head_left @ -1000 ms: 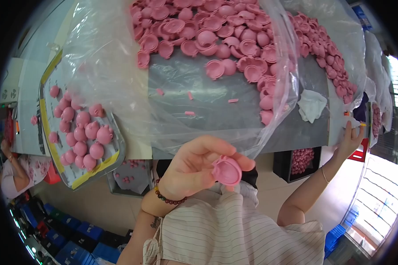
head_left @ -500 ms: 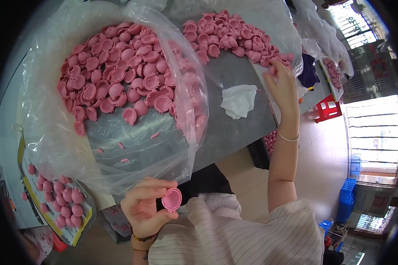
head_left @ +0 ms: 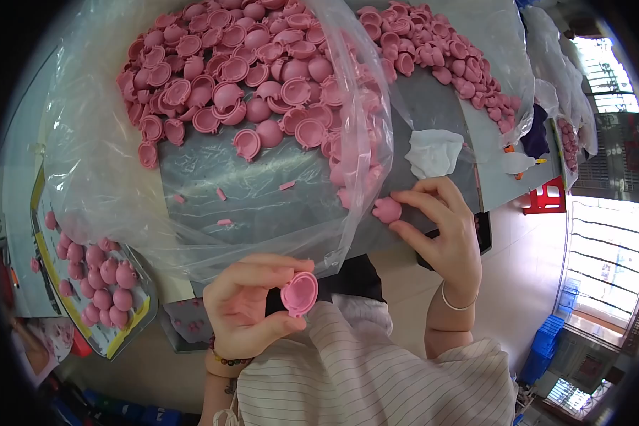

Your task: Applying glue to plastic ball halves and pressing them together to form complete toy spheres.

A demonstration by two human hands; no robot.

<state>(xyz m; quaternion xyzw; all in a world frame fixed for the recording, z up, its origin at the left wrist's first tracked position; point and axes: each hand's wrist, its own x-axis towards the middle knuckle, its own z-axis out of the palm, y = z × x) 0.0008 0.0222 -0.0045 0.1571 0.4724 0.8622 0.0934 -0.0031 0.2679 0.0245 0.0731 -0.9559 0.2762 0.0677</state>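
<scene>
Between the thumb and fingers of my left hand [head_left: 252, 307] is a pink plastic half shell [head_left: 299, 294], its hollow side showing. My right hand [head_left: 444, 231] pinches a second pink piece [head_left: 388, 210], rounded side outward with small bumps on its edge; it is held apart from the left one, over the table's near edge. Ahead of my left hand, a heap of hollow pink half shells [head_left: 234, 69] lies on a clear plastic bag [head_left: 362, 142]. A further pile of smaller-looking pink pieces [head_left: 447, 53] spreads toward the far right.
A white cloth [head_left: 434, 153] lies on the grey table right of the bag. Several round pink balls [head_left: 101, 273] fill a yellow-edged tray [head_left: 131, 323] at the left. A small white bottle [head_left: 522, 163] lies at the right. Beyond are a red basket [head_left: 545, 197] and blue crates [head_left: 544, 344].
My right hand has come back from the far-right pile toward my left hand, bringing a pink piece. My left hand still holds its half shell. The view has shifted, so the table appears higher.
</scene>
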